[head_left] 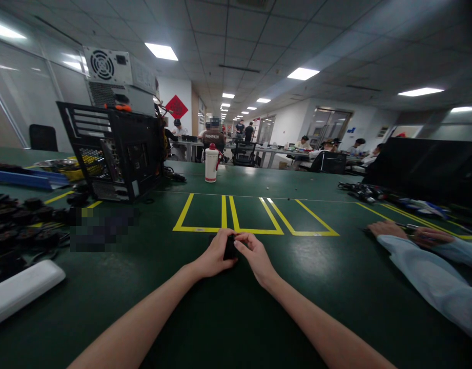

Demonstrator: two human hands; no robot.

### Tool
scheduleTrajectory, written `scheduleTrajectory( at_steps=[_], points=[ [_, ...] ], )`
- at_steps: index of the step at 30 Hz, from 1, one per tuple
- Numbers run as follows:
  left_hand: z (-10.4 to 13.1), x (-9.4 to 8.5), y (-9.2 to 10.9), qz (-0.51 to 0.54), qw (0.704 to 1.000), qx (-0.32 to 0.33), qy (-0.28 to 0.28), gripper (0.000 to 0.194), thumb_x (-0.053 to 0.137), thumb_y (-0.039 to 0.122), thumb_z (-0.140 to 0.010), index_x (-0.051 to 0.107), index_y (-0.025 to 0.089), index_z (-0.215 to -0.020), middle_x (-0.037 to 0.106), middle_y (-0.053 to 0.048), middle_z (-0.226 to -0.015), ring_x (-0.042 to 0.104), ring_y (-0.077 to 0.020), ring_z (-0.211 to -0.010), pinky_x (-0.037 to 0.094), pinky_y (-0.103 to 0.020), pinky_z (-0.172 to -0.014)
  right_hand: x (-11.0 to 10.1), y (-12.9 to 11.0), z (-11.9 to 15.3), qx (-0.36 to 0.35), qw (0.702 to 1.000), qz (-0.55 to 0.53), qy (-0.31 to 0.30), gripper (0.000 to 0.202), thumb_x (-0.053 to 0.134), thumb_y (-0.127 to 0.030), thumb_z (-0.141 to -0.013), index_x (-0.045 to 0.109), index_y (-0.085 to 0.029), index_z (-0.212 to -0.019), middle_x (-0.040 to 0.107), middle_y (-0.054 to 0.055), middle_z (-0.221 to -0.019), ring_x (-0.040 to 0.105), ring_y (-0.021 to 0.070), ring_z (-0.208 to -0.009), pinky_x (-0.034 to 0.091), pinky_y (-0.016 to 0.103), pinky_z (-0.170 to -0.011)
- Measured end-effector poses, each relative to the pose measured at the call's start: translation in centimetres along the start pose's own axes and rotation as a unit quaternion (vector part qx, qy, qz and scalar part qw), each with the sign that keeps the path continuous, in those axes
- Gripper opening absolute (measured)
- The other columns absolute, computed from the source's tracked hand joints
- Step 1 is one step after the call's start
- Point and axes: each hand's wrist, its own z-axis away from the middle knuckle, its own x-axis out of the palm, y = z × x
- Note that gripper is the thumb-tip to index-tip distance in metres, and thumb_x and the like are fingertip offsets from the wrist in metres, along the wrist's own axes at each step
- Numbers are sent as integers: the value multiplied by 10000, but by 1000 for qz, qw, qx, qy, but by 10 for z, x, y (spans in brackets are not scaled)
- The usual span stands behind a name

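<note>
Between my two hands, on the green table (236, 318), is a small black part (230, 248), mostly covered by fingers. Its exact kind cannot be made out. My left hand (214, 256) is closed round its left side, with the thumb at the near edge. The curled fingertips of my right hand (255, 254) press on its right side and top. Just beyond the hands lie yellow tape outlines (254, 231) on the table top.
On the left stand an open black computer case (131, 159) with power supplies (108, 66) on top, piled black parts (24, 220) and a white case (28, 287). Ahead is a white bottle (210, 165). At right, a co-worker's sleeved arms (416, 271) rest near cables (361, 192).
</note>
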Motion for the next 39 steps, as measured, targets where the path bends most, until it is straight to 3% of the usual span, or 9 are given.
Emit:
scheduleTrajectory(
  at_steps=[4,12,17,27,33,39],
  points=[
    [-1,0,1,-6,1000,3,-4,567,608,148,-652,339,223,-1146,398,-63,-1118,417,-239,-1050,348,-412,-926,0,4,-3,11,999,-36,12,164,578,-252,-707,529,-184,-848,565,25,-896,524,175,-926,395,356,-883],
    [-1,3,-3,-4,1000,6,-2,590,601,133,-653,318,222,-1164,390,-66,-1132,413,-228,-1056,338,-400,-937,-3,1,-5,85,992,-90,-12,274,621,-218,-662,510,-187,-910,549,43,-1011,522,181,-1009,390,364,-910],
    [-1,3,-3,-13,1000,9,1,600,610,142,-640,324,213,-1163,394,-71,-1117,415,-238,-1045,344,-408,-920,-7,1,-5,74,994,-78,-29,274,625,-204,-653,518,-186,-904,573,39,-956,548,179,-950,397,377,-891],
    [0,1,0,-7,1000,10,-5,563,598,134,-657,337,214,-1149,403,-65,-1108,423,-229,-1028,364,-392,-904,-7,-6,0,25,997,-40,-64,286,615,-177,-661,486,-217,-914,541,10,-992,514,180,-1021,397,363,-907],
    [0,0,1,-8,1000,14,-6,573,607,133,-659,327,223,-1151,394,-57,-1116,415,-219,-1037,353,-382,-922,-3,-3,3,25,998,-48,-21,157,543,-273,-742,509,-211,-882,536,11,-942,550,175,-944,420,358,-865],
    [1,2,-2,-21,1000,18,-4,585,607,132,-660,314,217,-1158,385,-65,-1129,410,-218,-1048,344,-374,-933,-4,4,-2,80,995,-61,-10,275,590,-271,-708,525,-195,-964,562,38,-984,542,184,-972,411,361,-884]
  ],
)
